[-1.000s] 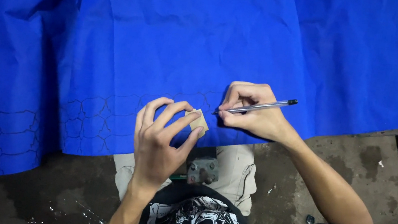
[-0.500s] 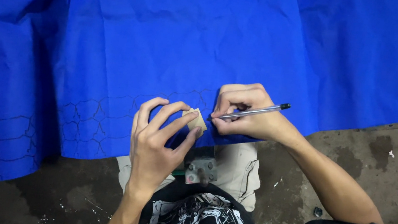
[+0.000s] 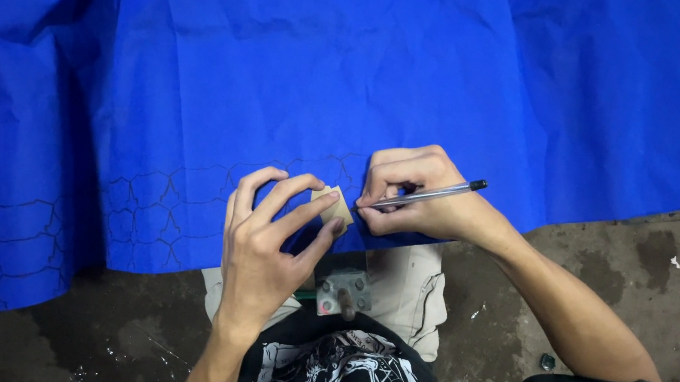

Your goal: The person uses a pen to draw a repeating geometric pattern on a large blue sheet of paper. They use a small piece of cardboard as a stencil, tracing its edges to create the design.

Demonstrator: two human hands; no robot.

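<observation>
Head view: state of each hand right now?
Left hand: closed on a small tan cardboard template, pressing it onto the blue fabric sheet.
Right hand: closed around a clear ballpoint pen.

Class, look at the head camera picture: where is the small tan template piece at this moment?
The small tan template piece lies on the blue fabric near its lower edge, pressed by the left hand, with the pen in the right hand at its right side.

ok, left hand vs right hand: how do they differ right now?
The left hand pins a small tan template flat on the blue fabric; the right hand grips a pen. The left hand's fingers are spread and arched, the right hand's are curled tight. Both rest on the fabric's lower edge, beside the drawn outlines.
</observation>
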